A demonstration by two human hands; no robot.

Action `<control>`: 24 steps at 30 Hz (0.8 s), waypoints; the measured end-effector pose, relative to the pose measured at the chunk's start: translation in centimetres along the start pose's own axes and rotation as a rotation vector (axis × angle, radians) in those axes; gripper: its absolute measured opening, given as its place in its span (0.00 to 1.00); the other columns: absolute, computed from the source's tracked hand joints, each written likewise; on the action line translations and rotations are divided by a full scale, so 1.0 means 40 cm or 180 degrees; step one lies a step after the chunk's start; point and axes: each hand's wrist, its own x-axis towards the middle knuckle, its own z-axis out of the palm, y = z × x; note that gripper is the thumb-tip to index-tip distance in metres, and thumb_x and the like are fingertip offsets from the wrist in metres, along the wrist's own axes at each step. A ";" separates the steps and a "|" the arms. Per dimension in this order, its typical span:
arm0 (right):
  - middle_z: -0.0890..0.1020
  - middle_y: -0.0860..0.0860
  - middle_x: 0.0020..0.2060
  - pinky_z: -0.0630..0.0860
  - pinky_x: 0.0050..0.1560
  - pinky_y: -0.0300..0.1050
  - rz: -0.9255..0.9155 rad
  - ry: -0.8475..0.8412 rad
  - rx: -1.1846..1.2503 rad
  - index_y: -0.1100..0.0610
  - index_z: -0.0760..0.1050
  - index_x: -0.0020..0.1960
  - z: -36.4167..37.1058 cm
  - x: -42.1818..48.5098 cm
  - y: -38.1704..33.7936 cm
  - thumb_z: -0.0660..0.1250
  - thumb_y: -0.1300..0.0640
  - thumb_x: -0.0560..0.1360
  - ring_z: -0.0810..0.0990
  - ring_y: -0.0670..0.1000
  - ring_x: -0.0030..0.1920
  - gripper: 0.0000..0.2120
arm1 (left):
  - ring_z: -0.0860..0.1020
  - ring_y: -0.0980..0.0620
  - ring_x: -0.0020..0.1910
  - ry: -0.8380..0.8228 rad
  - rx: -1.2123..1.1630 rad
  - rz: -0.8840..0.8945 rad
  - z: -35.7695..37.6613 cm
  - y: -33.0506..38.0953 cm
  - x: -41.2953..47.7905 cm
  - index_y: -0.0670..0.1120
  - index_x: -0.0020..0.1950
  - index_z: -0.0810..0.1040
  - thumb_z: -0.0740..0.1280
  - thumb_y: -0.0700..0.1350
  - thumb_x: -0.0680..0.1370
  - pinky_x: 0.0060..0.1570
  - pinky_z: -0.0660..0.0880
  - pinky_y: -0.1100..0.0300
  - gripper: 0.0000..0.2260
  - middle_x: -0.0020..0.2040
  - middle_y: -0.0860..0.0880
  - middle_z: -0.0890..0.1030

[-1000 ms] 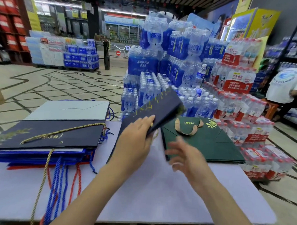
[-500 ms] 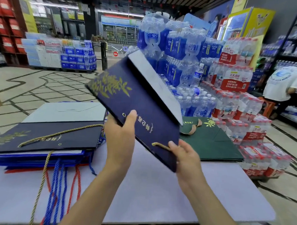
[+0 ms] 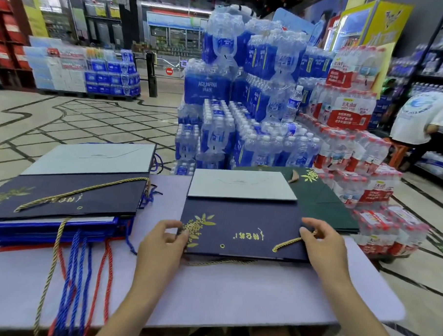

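I see L hand (image 3: 165,239) pinching left edge of navy bag (image 3: 243,224), R hand (image 3: 325,244) fingers curled gripping its right corner, bag flat on table (image 3: 235,295).

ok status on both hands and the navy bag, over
Left hand pinching navy bag at near left corner, right hand gripping its right edge. Bag flat on table, overlapping green bag. Bag stack apart, left.

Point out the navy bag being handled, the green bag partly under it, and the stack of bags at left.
navy bag (image 3: 240,227): head view, middle of front panel.
green bag (image 3: 325,205): head view, uncovered right part.
stack of bags (image 3: 107,203): head view, top bag's navy face.
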 end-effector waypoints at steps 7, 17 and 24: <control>0.82 0.47 0.46 0.79 0.48 0.47 0.0054 0.0877 0.0616 0.48 0.80 0.52 -0.013 0.033 -0.009 0.65 0.67 0.77 0.80 0.51 0.47 0.14 | 0.77 0.54 0.42 0.0026 0.1883 0.0720 -0.010 -0.025 -0.024 0.58 0.53 0.74 0.65 0.53 0.78 0.36 0.69 0.59 0.04 0.43 0.56 0.80; 0.85 0.42 0.46 0.75 0.54 0.40 -0.1101 -0.0495 0.0197 0.44 0.78 0.54 0.005 0.065 -0.128 0.68 0.62 0.77 0.82 0.43 0.51 0.14 | 0.73 0.51 0.36 0.0323 0.2462 0.1245 -0.003 -0.040 -0.042 0.52 0.49 0.76 0.66 0.51 0.77 0.30 0.62 0.61 0.04 0.44 0.54 0.73; 0.80 0.34 0.47 0.76 0.53 0.52 -0.2382 -0.1551 -0.1541 0.47 0.83 0.49 0.051 -0.011 0.017 0.71 0.59 0.74 0.77 0.39 0.52 0.09 | 0.78 0.49 0.50 -0.0589 0.2277 0.2101 -0.013 -0.069 0.020 0.49 0.46 0.82 0.71 0.39 0.72 0.47 0.73 0.56 0.07 0.48 0.54 0.80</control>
